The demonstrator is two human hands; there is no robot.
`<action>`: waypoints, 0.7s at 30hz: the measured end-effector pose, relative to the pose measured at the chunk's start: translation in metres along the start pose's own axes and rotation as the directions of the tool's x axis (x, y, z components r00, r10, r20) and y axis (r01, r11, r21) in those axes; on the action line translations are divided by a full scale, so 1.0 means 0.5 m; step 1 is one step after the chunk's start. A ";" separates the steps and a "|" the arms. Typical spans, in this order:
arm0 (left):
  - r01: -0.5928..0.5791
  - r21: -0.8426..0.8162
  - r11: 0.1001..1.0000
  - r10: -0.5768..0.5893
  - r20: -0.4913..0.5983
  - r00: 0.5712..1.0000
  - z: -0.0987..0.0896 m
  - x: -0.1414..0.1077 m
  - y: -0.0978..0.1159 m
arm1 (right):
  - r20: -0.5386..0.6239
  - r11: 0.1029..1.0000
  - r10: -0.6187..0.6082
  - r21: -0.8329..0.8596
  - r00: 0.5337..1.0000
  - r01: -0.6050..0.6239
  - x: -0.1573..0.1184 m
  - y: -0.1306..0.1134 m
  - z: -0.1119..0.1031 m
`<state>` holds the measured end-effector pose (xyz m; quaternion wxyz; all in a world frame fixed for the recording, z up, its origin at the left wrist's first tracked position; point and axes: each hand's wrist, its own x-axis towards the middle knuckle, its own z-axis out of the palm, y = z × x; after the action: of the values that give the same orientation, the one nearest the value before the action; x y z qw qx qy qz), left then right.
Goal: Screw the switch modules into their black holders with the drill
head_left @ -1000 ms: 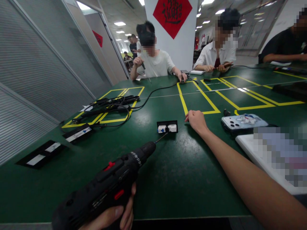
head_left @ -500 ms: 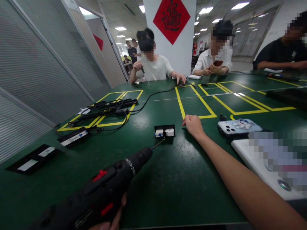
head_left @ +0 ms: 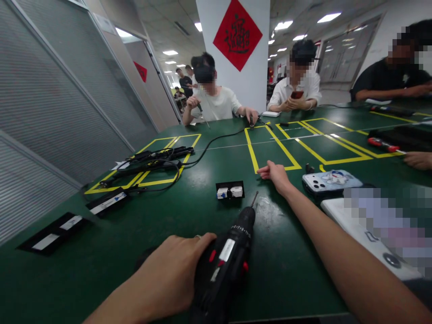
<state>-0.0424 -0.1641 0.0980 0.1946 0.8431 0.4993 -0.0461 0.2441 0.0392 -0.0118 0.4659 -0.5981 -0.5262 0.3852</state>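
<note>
My left hand [head_left: 178, 265] grips the black-and-red cordless drill [head_left: 232, 252] at the lower middle of the head view. The drill points away from me, its thin bit [head_left: 255, 199] standing clear of everything. Beyond the chuck and to its left sits a small black holder with white pieces [head_left: 230, 192]; its exact kind I cannot make out. On the far side of the bit, my right hand [head_left: 276, 176] rests low over the green table [head_left: 209, 216], fingers stretched out towards the left and nothing visible in them.
Black cables [head_left: 158, 159] lie bundled over yellow tape at the left. Two flat black strips [head_left: 56, 233] with white labels lie nearer. On the right are a phone [head_left: 332, 181], a white device [head_left: 364, 234] and a red-handled screwdriver [head_left: 383, 145] by another person's hand [head_left: 418, 159].
The drill has swung right and rolled over, its bit leaving the small black holder. My left hand now shows from above. My right hand's fingers have straightened. Another person's hand has appeared at right.
</note>
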 end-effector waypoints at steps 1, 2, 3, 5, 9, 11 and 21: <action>-0.028 0.010 1.000 0.028 -0.005 1.000 -0.006 0.028 0.017 | 0.013 1.000 0.012 0.010 1.000 -0.012 0.002 -0.002 -0.005; -0.048 0.017 0.999 0.049 -0.024 0.999 -0.004 0.050 0.025 | 0.023 1.000 0.020 0.012 1.000 -0.021 0.003 -0.005 -0.009; -0.079 0.011 0.997 0.080 -0.040 0.996 0.004 0.067 0.028 | 0.028 1.000 0.025 0.005 0.999 -0.025 0.004 -0.008 -0.012; -0.146 -0.011 0.989 0.145 -0.077 0.987 0.023 0.089 0.024 | 0.030 0.999 0.019 -0.034 0.999 -0.018 0.002 -0.014 -0.010; -0.257 -0.051 0.965 0.254 -0.060 0.965 0.045 0.108 0.020 | 0.040 0.979 -0.094 -0.178 0.995 0.100 -0.028 -0.045 0.018; -0.295 -0.073 0.953 0.295 -0.016 0.955 0.043 0.110 0.025 | 0.078 0.945 -0.200 -0.249 0.977 0.213 -0.059 -0.070 0.039; -0.343 0.006 0.939 0.336 -0.222 0.915 -0.079 0.171 -0.036 | 0.318 0.717 -0.509 -0.356 0.800 0.599 -0.152 -0.126 0.089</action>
<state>-0.0200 -0.0710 0.1057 0.1570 0.9134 0.3646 0.0901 0.1736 -0.0285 0.0347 0.3580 -0.4598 -0.7977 0.1553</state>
